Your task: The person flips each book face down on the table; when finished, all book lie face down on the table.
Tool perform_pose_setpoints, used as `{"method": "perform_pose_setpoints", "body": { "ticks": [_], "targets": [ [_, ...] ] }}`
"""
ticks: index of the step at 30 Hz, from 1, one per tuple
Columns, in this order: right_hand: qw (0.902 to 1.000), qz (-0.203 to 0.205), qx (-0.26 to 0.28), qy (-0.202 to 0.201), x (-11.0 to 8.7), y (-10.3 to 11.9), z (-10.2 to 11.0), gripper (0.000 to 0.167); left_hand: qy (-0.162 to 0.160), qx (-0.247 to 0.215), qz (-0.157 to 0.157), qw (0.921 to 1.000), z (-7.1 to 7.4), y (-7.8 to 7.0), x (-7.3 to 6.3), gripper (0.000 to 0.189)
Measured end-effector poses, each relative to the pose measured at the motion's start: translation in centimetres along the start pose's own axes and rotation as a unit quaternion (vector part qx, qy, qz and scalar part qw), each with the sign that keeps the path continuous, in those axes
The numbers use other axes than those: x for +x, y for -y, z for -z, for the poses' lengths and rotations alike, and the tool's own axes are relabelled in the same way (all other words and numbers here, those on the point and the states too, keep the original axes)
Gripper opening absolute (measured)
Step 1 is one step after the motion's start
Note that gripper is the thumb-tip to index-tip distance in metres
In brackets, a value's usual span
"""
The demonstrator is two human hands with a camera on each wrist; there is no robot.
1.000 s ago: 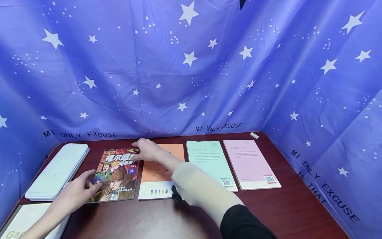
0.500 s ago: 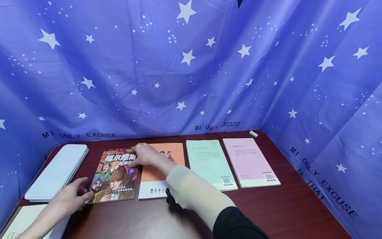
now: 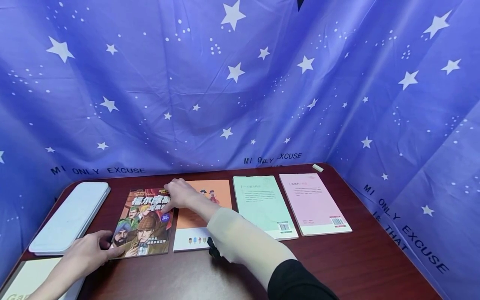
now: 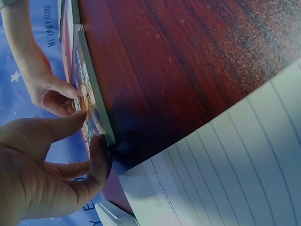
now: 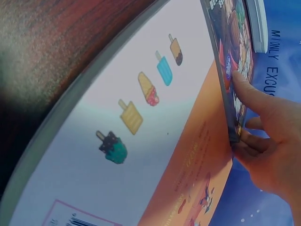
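Note:
A comic-style book (image 3: pixel 148 227) with a detective in a cap on its cover lies face up at the left of the table. My left hand (image 3: pixel 87 252) grips its near left corner, thumb over the cover and fingers at the edge (image 4: pixel 104 123). At the far right corner my right hand (image 3: pixel 183 195) holds the same book, its thumb on the cover and the other fingers curled at the edge, as the right wrist view shows. Under my right forearm is an orange and white book (image 5: pixel 155 89) with ice-lolly pictures, partly hidden.
A mint green book (image 3: pixel 260 204) and a pink book (image 3: pixel 315 204) lie in the row to the right. A white case (image 3: pixel 71 216) and a pale lined notebook (image 4: pixel 225 160) are at the left. A small eraser-like block (image 3: pixel 318 168) sits near the back edge.
My right hand has come down slightly onto the comic-style book's far right corner. My left hand drew back a little, then returned with its thumb on the cover. The book has barely moved.

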State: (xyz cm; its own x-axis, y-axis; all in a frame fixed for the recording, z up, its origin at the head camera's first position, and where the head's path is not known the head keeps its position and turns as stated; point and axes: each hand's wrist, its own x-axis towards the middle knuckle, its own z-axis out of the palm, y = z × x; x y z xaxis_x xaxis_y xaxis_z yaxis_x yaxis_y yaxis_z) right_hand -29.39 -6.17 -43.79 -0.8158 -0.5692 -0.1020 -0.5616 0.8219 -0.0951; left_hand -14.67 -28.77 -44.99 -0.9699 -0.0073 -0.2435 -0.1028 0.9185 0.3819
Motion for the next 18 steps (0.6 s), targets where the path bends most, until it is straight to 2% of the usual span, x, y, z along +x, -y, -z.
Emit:
{"method": "perform_pose_setpoints", "body": {
  "ticks": [5,10,14,18],
  "targets": [
    [0.9995,0.005,-0.032,0.003,0.01,0.27,0.27,0.083,0.004,-0.002,0.01,0.9999,0.05,-0.05,0.02,0.085],
    [0.9983,0.004,-0.056,0.016,-0.01,0.49,0.45,0.077,0.012,-0.011,0.011,0.9998,-0.05,0.17,0.05,0.085],
    [0.9985,-0.004,-0.053,0.016,0.12,0.63,0.52,0.072,0.03,-0.057,0.018,0.9977,0.04,0.33,0.1,0.089],
    [0.9991,-0.017,-0.036,0.016,0.26,0.55,0.5,0.083,0.058,-0.134,0.037,0.9885,0.25,0.24,0.11,0.084]
  ]
}}
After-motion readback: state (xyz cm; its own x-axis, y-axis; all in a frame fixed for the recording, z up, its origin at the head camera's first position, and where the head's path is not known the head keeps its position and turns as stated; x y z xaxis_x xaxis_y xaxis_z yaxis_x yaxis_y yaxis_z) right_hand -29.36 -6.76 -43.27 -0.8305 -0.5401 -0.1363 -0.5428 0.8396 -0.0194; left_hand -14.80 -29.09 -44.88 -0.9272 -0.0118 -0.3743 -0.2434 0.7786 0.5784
